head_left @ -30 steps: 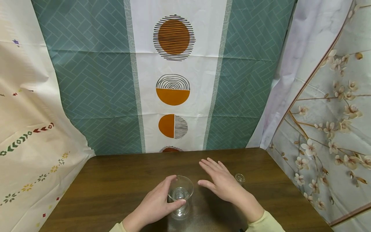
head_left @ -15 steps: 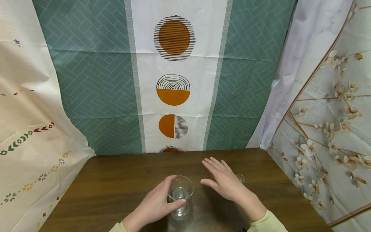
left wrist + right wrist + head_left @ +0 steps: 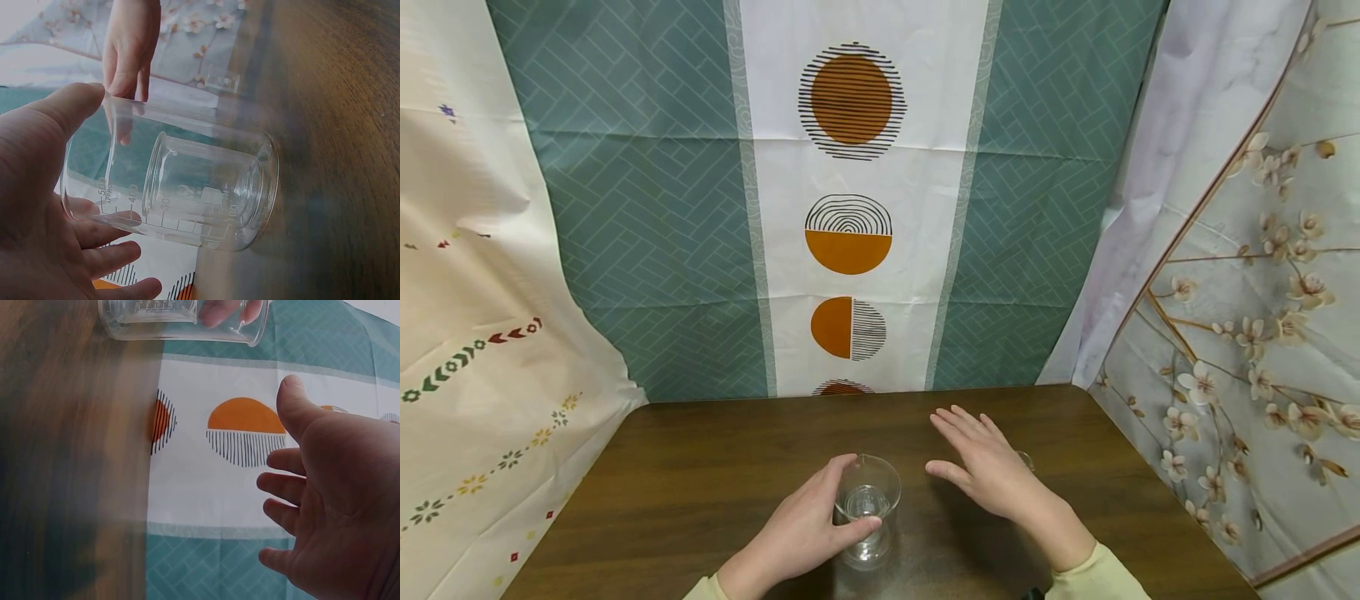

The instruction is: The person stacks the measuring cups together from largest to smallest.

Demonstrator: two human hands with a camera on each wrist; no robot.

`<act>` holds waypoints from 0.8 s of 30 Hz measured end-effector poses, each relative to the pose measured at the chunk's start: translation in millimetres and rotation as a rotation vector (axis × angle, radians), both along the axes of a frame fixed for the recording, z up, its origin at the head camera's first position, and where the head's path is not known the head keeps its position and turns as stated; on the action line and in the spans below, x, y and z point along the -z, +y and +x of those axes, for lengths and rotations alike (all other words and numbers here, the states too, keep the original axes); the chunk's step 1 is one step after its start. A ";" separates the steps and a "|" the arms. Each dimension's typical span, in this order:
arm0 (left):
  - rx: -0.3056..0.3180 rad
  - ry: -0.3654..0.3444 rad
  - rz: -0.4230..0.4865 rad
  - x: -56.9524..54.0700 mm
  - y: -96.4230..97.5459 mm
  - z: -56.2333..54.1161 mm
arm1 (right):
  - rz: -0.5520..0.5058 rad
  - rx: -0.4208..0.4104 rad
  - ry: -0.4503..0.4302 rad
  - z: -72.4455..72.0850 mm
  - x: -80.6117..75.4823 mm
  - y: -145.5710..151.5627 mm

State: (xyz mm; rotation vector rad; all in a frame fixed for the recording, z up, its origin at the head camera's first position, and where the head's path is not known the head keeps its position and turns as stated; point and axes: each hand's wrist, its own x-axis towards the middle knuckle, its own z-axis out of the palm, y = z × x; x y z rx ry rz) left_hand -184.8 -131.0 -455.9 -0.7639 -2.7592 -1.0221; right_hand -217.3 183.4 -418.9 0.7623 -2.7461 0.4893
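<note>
My left hand [image 3: 801, 529] holds a large clear glass beaker [image 3: 132, 159] near its rim, thumb on one side and index finger on the other. Printed volume marks run up its wall. Inside it stands a smaller glass beaker [image 3: 206, 178], nested at the bottom. To the right, my right hand [image 3: 988, 475] hovers over the table, fingers spread and holding nothing; its palm faces the large beaker. Behind that hand, mostly hidden by it in the head view, is a tiny glass beaker [image 3: 1027, 459], which shows more fully in the left wrist view.
A dark brown wooden table [image 3: 715, 450] lies under both hands. Green and white patterned cloth [image 3: 850, 283] hangs along its back edge. Cream cloth [image 3: 497, 333] drapes at the left, and a flowered curtain [image 3: 1247, 350] hangs at the right.
My right hand has drifted a little to the right, away from the large beaker, and now covers more of the tiny beaker. My left hand and the nested beakers have stayed put.
</note>
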 end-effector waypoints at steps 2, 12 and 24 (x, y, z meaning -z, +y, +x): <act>-0.001 0.002 -0.001 0.3 0.0 0.0 | 0.003 0.005 0.004 -0.2 0.1 1.4; -0.002 -0.013 0.002 0.9 -0.2 -0.2 | 0.007 0.026 0.008 -0.4 0.9 8.1; -0.002 -0.007 0.013 1.2 0.0 -0.1 | 0.007 0.055 0.001 -1.5 1.1 18.0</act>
